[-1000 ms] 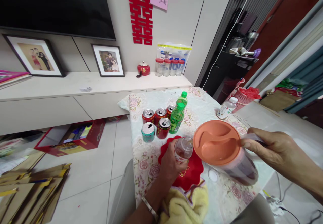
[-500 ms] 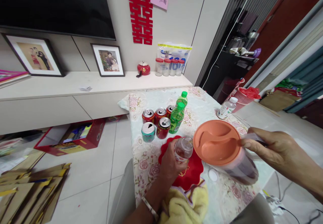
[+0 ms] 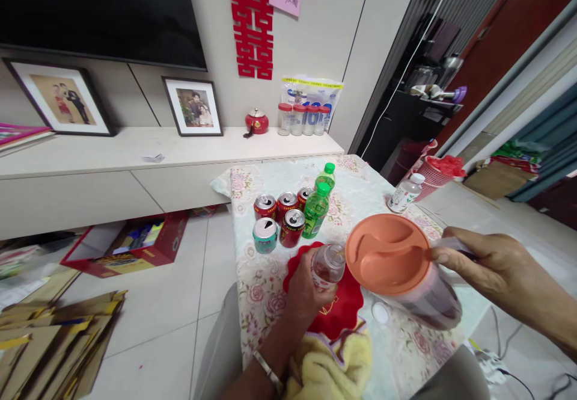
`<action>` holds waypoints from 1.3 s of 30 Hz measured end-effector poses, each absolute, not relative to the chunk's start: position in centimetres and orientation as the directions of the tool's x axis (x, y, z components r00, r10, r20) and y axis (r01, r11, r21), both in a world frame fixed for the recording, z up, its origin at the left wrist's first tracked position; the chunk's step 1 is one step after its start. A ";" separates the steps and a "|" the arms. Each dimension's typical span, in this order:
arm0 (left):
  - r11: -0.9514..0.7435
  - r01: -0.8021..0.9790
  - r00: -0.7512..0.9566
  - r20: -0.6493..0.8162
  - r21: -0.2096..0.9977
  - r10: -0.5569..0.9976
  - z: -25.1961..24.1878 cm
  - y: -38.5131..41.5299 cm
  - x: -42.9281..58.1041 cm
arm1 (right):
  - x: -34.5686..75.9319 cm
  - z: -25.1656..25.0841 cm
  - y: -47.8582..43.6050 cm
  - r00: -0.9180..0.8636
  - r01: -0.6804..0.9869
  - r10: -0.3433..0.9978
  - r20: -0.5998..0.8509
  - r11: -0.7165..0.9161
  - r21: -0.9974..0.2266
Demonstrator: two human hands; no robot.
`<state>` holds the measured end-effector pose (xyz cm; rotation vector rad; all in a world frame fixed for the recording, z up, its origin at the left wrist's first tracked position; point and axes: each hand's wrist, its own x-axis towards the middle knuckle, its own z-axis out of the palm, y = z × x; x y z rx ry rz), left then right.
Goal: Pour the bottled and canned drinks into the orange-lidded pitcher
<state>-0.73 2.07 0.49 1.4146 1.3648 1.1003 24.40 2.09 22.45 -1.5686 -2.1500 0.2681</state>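
Observation:
My left hand [image 3: 304, 289] is wrapped round a clear plastic bottle [image 3: 328, 266] without a cap, held above a red scalloped mat [image 3: 347, 310]. In my right hand [image 3: 487, 261] is the handle of a clear pitcher [image 3: 433, 307] with an orange lid [image 3: 387, 254]. The pitcher is tilted to the left, its lid edge against or very near the bottle's mouth, and dark liquid lies inside it. A white bottle cap [image 3: 380, 313] rests on the tablecloth below the pitcher. A yellow towel [image 3: 331, 367] lies at the table's near edge.
Several drink cans [image 3: 292, 228] and two green-capped bottles [image 3: 316, 210] stand behind my left hand. A white-capped labelled bottle [image 3: 406, 193] stands at the right edge, near a pink basket [image 3: 433, 178]. Beyond the flowered tablecloth [image 3: 256, 267] is a white cabinet [image 3: 198, 153].

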 end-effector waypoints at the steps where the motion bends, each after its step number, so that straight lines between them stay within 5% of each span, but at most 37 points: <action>1: -0.036 0.241 0.019 0.033 0.970 0.999 0.5 2.1 -0.8 | 24.4 22.4 2.1 -0.239 0.849 0.940 0.245 0.324 -0.416; 24: -0.063 0.243 0.008 0.062 0.968 0.998 0.4 2.0 -0.6 | 24.7 22.3 2.1 -0.244 0.842 0.939 0.243 0.329 -0.427; 39: 0.050 0.199 -0.022 -0.046 0.979 0.999 3.6 1.5 -1.2 | 24.7 22.5 2.2 -0.255 0.860 0.941 0.220 0.325 -0.393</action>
